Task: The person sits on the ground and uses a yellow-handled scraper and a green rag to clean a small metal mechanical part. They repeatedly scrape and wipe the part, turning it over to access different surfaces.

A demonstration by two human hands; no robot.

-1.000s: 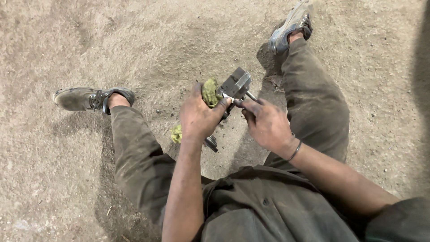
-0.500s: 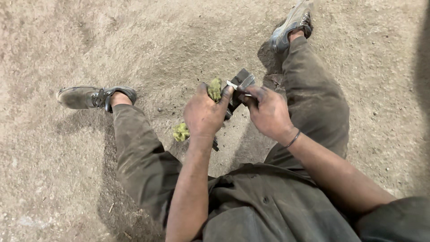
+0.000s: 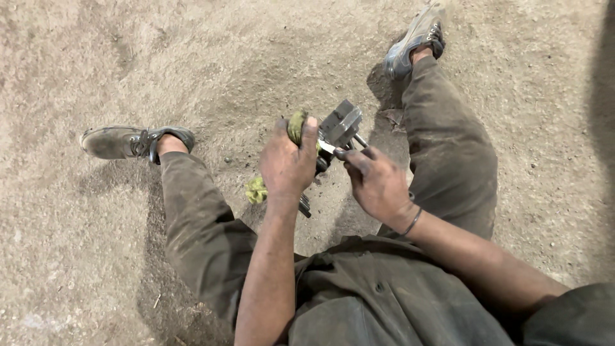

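I sit on the ground with my legs spread. My left hand point(image 3: 288, 163) is closed around a dark tool wrapped in a yellow-green rag point(image 3: 295, 125); the rag's loose end point(image 3: 255, 190) hangs below the hand, and a dark handle end point(image 3: 305, 205) sticks out underneath. A grey metal block-shaped part point(image 3: 341, 123) sits at the top of what I hold. My right hand point(image 3: 377, 182) pinches a thin metal piece point(image 3: 328, 147) right beside that block, fingertips touching it.
Sandy, dusty ground point(image 3: 128, 64) lies all around. My left shoe point(image 3: 128, 141) points left and my right shoe point(image 3: 413, 41) points to the upper right. My dark trousers and shirt fill the lower frame.
Both hands have shifted slightly; the right hand has come closer to the metal block and now pinches a thin piece at it. The left hand keeps its grip.
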